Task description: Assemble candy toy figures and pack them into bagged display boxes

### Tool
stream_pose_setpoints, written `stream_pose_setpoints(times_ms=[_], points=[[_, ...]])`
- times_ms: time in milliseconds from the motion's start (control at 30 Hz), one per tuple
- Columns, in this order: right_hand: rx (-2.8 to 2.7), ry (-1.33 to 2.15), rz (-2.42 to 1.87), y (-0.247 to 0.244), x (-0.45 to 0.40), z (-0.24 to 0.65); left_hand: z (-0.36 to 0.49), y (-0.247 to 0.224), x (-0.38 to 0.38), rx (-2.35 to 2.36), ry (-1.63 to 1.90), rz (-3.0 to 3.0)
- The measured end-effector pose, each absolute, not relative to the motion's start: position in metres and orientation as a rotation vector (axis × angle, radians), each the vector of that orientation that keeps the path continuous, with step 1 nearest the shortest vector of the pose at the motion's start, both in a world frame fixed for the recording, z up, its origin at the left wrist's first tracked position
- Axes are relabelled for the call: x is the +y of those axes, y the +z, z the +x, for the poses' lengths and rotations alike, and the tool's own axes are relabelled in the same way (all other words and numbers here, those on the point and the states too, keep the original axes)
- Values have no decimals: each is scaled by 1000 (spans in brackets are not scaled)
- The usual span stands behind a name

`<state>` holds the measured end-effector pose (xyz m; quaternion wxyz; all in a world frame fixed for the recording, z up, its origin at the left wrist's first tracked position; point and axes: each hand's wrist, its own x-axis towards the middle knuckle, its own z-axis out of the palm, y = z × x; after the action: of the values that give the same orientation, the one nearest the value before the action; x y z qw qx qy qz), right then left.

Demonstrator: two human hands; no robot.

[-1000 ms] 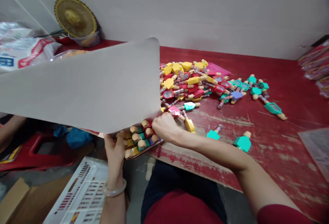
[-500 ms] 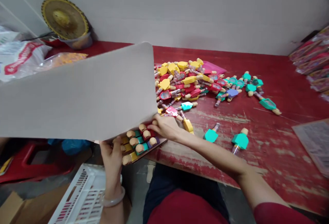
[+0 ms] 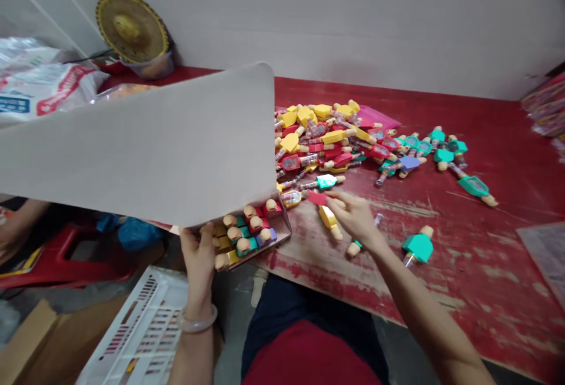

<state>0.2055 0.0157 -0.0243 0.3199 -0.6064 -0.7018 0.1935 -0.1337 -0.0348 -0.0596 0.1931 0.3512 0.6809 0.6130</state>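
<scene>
My left hand (image 3: 198, 255) grips the near left side of an open display box (image 3: 286, 233), whose large grey-white lid panel (image 3: 145, 155) stands up behind it. Rows of yellow, green, red and purple pieces with beige knobs (image 3: 243, 246) fill much of the box, with a gap at its right end. Right of the box, my right hand (image 3: 351, 214) pinches a small red piece (image 3: 316, 198) above the table. Beyond it spreads a pile of yellow and red toy pieces (image 3: 324, 138). A few green pieces (image 3: 419, 247) lie farther right.
The worn red table (image 3: 463, 255) runs along a grey wall. A gold disc (image 3: 132, 27) and plastic bags (image 3: 53, 88) are at the back left. Below left are a white basket (image 3: 136, 332), a red stool (image 3: 75, 255) and another person's arm (image 3: 22, 226).
My right hand has moved right, out of the box, and now holds a red piece. A red piece with a beige knob shows in the box's back right. The view has shifted slightly.
</scene>
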Motion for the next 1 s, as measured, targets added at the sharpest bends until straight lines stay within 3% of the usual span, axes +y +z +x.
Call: stream_pose_setpoints(times_ms=[133,333,467,733,1000], points=[[-2040,597,-1367,15,-19,194,-134,-59,-34,1916,1705,963],[-2539,317,-1403,-19,-5,122,-133,-56,-33,1879,1752,1008],[-2701,289,-1428,-11,6,107,-132,-57,-34,1888,1748,979],[-2513,459,-1668,3,30,77,-133,-59,-34,1874,1710,926],[-2585,633,-1613,9,8,94,-135,-62,-33,1876,1729,999]])
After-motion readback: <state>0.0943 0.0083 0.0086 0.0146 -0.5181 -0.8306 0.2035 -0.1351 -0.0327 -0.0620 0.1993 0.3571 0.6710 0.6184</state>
